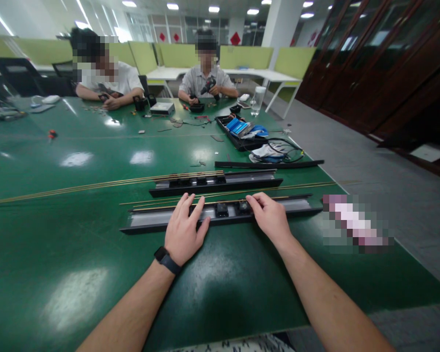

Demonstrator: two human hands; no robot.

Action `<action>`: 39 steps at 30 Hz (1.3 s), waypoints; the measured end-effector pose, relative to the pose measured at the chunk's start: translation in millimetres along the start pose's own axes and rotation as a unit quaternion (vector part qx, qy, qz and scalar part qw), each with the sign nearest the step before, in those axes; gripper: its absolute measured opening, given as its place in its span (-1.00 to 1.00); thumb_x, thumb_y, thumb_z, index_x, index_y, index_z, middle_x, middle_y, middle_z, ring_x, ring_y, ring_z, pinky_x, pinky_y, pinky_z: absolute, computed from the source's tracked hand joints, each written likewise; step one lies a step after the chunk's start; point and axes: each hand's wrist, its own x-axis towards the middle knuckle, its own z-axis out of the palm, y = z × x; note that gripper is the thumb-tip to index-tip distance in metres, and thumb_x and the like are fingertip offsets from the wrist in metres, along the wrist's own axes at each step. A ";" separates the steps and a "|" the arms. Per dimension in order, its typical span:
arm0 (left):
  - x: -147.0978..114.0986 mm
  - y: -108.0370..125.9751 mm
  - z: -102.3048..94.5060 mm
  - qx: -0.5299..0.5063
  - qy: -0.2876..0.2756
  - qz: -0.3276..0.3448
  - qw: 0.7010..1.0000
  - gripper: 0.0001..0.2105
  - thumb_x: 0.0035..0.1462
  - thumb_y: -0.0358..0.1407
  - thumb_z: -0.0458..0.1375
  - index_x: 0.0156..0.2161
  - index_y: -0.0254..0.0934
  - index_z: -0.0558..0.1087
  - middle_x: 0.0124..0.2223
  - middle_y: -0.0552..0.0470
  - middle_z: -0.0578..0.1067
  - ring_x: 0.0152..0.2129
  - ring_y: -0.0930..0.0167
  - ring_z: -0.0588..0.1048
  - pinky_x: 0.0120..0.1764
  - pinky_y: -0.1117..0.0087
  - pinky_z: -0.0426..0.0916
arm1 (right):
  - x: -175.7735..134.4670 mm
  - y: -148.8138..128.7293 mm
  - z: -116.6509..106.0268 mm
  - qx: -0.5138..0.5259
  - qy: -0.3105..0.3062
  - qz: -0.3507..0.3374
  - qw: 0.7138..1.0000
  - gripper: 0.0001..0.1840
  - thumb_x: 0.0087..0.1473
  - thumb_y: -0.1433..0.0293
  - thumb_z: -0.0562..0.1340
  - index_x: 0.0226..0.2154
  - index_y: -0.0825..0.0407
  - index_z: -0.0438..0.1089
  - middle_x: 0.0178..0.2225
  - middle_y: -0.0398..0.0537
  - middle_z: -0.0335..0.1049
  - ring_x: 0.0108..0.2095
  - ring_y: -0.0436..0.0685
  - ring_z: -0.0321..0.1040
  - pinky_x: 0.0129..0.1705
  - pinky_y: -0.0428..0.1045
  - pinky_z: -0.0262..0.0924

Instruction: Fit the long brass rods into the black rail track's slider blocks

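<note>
Close in front of me a long black channel with a pale inner face lies across the green table. Two small black blocks sit inside it, one of them a block near its middle. My left hand rests over the channel with fingers spread, its fingertips at the far edge. A thin brass-coloured rod runs along that far edge. My right hand pinches at the rod beside the right-hand block; the fingertips partly hide the contact. Just behind lies a second black channel with several black blocks.
Long thin rods extend left across the green table. Behind are a black strip, a glove and a black tray. A cup stands farther back. Two people sit opposite, one holding a power drill.
</note>
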 end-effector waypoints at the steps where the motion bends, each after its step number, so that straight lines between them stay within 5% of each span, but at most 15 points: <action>1: 0.0 -0.1 0.0 0.000 0.000 -0.001 1.000 -0.45 0.38 -0.17 0.16 0.40 -0.27 0.29 0.37 -0.31 0.33 0.42 0.01 0.20 0.34 -0.07 0.30 | 0.2 -0.2 0.0 -0.001 0.000 0.003 1.000 -0.54 0.30 -0.06 0.18 -0.33 -0.09 0.55 -0.50 -0.16 0.49 -0.46 0.10 0.39 -0.33 -0.01 0.10; 11: -0.5 -0.5 0.4 0.004 -0.001 -0.001 1.000 -0.46 0.39 -0.17 0.15 0.40 -0.26 0.28 0.37 -0.31 0.33 0.42 0.02 0.20 0.34 -0.06 0.31 | 0.8 -3.4 -2.5 -0.002 -0.004 0.011 1.000 -0.53 0.31 -0.05 0.15 -0.37 -0.08 0.53 -0.50 -0.13 0.52 -0.45 0.11 0.43 -0.31 -0.01 0.14; 17: -0.2 -0.3 0.3 0.000 -0.001 -0.004 1.000 -0.45 0.39 -0.17 0.15 0.41 -0.23 0.27 0.37 -0.30 0.33 0.42 0.01 0.21 0.33 -0.08 0.32 | -1.1 -5.2 -2.1 0.007 0.004 0.007 1.000 -0.55 0.29 -0.05 0.17 -0.24 -0.06 0.54 -0.52 -0.14 0.49 -0.51 0.09 0.38 -0.34 -0.01 0.13; 33: 0.2 0.4 -1.2 -0.003 -0.002 0.000 1.000 -0.46 0.39 -0.18 0.15 0.40 -0.24 0.28 0.37 -0.30 0.33 0.42 0.02 0.20 0.34 -0.08 0.31 | 0.1 -4.3 -2.9 -0.015 -0.004 0.013 1.000 -0.53 0.32 -0.05 0.13 -0.37 -0.08 0.51 -0.47 -0.11 0.54 -0.42 0.14 0.45 -0.30 0.00 0.14; 39: 0.1 -0.3 -0.9 -0.008 -0.005 -0.003 1.000 -0.44 0.38 -0.18 0.15 0.42 -0.20 0.25 0.38 -0.29 0.33 0.42 0.01 0.20 0.33 -0.11 0.32 | -0.9 -4.7 -2.6 0.005 0.003 0.008 1.000 -0.55 0.29 -0.07 0.18 -0.25 -0.06 0.52 -0.52 -0.13 0.49 -0.49 0.10 0.39 -0.34 0.00 0.14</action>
